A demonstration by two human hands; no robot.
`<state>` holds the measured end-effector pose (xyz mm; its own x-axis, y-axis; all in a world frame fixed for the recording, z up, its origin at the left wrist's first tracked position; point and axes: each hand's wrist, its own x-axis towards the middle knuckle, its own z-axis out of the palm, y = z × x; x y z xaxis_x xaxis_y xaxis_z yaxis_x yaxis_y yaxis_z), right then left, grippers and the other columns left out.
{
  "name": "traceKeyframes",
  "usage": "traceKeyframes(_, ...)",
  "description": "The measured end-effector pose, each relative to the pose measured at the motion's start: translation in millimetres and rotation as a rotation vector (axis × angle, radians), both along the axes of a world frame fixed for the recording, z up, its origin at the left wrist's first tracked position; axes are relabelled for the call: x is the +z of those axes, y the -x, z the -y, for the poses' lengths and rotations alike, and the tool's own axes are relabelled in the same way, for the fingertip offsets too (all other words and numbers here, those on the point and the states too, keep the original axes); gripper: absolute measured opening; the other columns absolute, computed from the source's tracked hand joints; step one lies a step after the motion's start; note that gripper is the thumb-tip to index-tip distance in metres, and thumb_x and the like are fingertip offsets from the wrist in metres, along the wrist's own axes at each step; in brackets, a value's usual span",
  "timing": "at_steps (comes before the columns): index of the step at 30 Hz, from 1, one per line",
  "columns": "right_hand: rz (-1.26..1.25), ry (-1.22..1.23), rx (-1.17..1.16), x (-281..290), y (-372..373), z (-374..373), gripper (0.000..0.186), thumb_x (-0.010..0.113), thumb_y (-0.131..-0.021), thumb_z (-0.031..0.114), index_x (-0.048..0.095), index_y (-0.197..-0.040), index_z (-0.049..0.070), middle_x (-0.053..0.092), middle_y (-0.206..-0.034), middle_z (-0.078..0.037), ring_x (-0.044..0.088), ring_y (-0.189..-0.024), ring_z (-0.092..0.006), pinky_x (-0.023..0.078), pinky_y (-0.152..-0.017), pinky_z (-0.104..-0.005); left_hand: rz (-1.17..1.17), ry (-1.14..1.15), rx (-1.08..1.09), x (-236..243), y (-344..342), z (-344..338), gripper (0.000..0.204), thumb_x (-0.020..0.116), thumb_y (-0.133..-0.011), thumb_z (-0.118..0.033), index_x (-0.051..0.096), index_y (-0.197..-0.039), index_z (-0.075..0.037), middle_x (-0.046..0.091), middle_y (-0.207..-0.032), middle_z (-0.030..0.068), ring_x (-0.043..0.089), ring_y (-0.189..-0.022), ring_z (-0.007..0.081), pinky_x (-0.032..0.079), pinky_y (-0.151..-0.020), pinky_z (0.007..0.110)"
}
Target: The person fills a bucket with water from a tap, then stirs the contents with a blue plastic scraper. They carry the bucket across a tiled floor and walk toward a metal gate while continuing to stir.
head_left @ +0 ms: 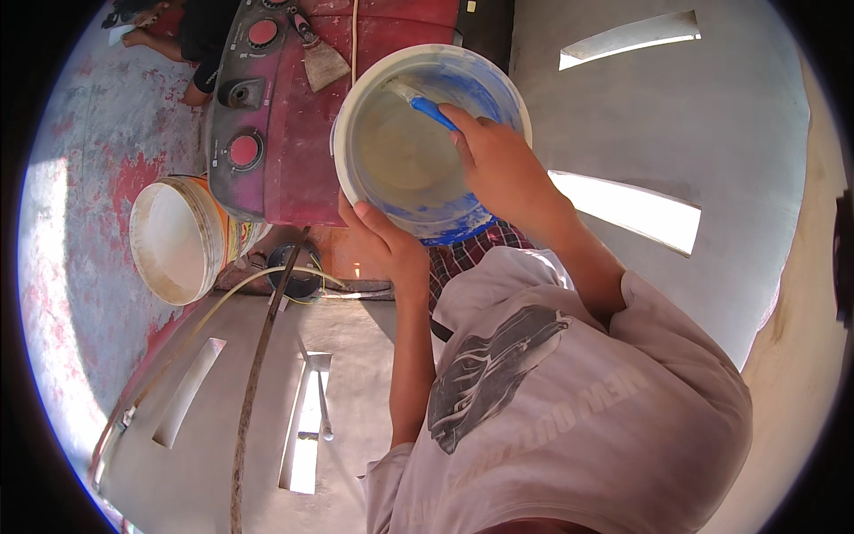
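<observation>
A white bucket, its inside smeared with blue, stands at the edge of a red washing machine. Thin greyish-white liquid covers its bottom. My left hand holds the near left rim, thumb over the edge. Inside the bucket, my right hand is closed round a blue-handled tool. The tool's narrow pale head lies against the far inner wall; whether it is a brush or a scraper I cannot tell. A wide-bladed putty knife lies on the machine, left of the bucket.
A whitish-coated bucket lies tipped toward me at left, near a small dark pail. A long pole and a hose cross below. Another person is at the far left. Grey walls with slots stand around.
</observation>
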<state>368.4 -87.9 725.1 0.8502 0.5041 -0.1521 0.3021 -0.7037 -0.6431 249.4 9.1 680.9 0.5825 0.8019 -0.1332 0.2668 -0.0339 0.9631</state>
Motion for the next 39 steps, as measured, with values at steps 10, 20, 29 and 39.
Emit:
traceKeyframes(10,-0.272,0.186,0.528,4,-15,-5,0.032,0.059,-0.089,0.009,0.071,-0.119,0.010,0.072,-0.087,-0.020,0.070,-0.085,-0.0349,0.054,-0.079,-0.0470,0.080,0.018,0.012,-2,-1,1,0.048,0.026,-0.111,-0.031,0.037,-0.142,0.004,0.049,-0.134,0.0229,0.052,-0.121,0.0304,0.042,-0.101,0.039)
traceKeyframes(20,0.156,0.280,0.292,-3,-43,-13,0.035,0.059,-0.091,0.006,0.071,-0.123,0.014,0.067,-0.090,-0.021,0.067,-0.083,-0.0363,0.054,-0.075,-0.0454,0.087,-0.048,0.018,-2,-1,0,0.048,0.030,-0.110,-0.028,0.040,-0.141,0.007,0.056,-0.128,0.0252,0.057,-0.116,0.0329,0.043,-0.099,0.040)
traceKeyframes(29,0.207,0.604,0.521,-23,-41,-30,0.028,0.061,-0.082,0.003,0.072,-0.108,0.003,0.070,-0.084,-0.020,0.071,-0.081,-0.0371,0.057,-0.073,-0.0447,0.127,-0.011,0.054,-4,-4,0,0.048,0.032,-0.109,-0.028,0.044,-0.139,0.008,0.058,-0.127,0.0248,0.057,-0.116,0.0333,0.043,-0.098,0.041)
traceKeyframes(39,-0.234,0.840,0.790,-4,-39,-39,0.033,0.058,-0.085,0.005,0.072,-0.114,0.005,0.071,-0.100,-0.023,0.070,-0.096,-0.0374,0.056,-0.084,-0.0439,0.114,-0.004,0.060,-8,-4,4,0.050,0.027,-0.111,-0.031,0.039,-0.143,0.004,0.052,-0.133,0.0226,0.052,-0.122,0.0303,0.041,-0.102,0.039)
